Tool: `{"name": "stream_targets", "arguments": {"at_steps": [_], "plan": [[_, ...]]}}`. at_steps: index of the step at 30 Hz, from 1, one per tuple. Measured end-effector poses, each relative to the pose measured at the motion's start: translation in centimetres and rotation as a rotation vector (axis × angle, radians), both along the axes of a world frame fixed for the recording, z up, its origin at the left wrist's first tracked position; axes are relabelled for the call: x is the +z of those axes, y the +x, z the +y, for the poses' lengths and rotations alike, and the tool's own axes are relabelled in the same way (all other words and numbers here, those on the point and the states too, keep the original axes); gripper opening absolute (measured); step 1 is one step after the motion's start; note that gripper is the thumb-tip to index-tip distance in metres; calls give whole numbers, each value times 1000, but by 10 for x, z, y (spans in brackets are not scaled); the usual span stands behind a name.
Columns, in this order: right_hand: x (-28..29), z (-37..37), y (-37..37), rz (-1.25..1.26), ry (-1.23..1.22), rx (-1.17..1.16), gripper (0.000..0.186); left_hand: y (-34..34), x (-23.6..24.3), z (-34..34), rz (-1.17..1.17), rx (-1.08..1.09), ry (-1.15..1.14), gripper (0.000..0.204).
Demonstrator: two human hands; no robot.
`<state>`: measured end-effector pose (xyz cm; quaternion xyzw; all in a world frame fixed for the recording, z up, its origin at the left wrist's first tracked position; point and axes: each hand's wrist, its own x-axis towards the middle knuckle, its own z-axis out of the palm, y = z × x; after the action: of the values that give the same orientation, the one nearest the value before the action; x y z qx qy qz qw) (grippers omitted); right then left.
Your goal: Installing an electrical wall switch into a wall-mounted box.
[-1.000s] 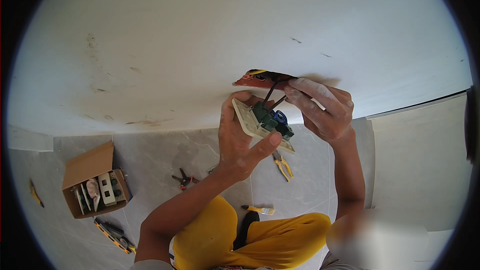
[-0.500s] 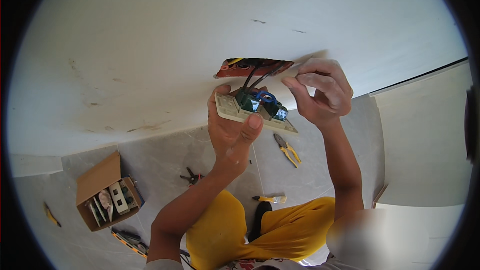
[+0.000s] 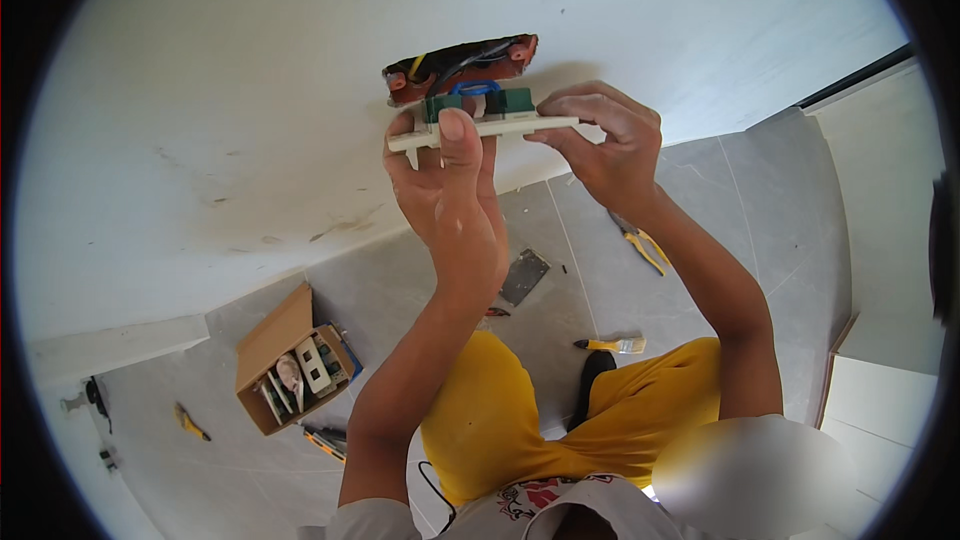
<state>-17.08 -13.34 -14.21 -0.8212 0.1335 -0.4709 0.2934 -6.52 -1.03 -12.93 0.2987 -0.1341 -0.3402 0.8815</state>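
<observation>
Both my hands hold a cream-white wall socket plate (image 3: 500, 126) just below a wall box. Two green terminal blocks and a blue wire loop (image 3: 474, 88) sit on its back. My left hand (image 3: 450, 190) grips its left part, thumb along the near side. With thumb and fingers, my right hand (image 3: 610, 140) pinches the right end. The red-orange wall box (image 3: 410, 90) is recessed in the white wall, with black and yellow wires inside. Dark wires run from it down to the plate; their ends are hidden behind the plate and my left hand.
On the grey tiled floor, an open cardboard box (image 3: 262, 340) holds more plates. Around it lie yellow-handled pliers (image 3: 645, 248), a paintbrush (image 3: 612, 344), a dark flat piece (image 3: 525, 277) and a yellow-and-black tool (image 3: 190, 422). A white cabinet (image 3: 880, 380) stands at the right.
My right hand, apart from the plate before, now pinches its right end. The plate has turned more level and sits closer under the wall box. The view has shifted.
</observation>
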Motion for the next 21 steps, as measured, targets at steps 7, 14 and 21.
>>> {"name": "stream_targets", "arguments": {"at_steps": [7,14,21], "plan": [[-2,-7,7,-28,177,29,22,3,19,6,-54,9,207,80],[-11,-8,10,-111,188,81,22,-22,39,57,262,-283,302,73],[-19,-11,11,-53,191,23,21,-75,92,119,-631,-430,-274,5]]}}
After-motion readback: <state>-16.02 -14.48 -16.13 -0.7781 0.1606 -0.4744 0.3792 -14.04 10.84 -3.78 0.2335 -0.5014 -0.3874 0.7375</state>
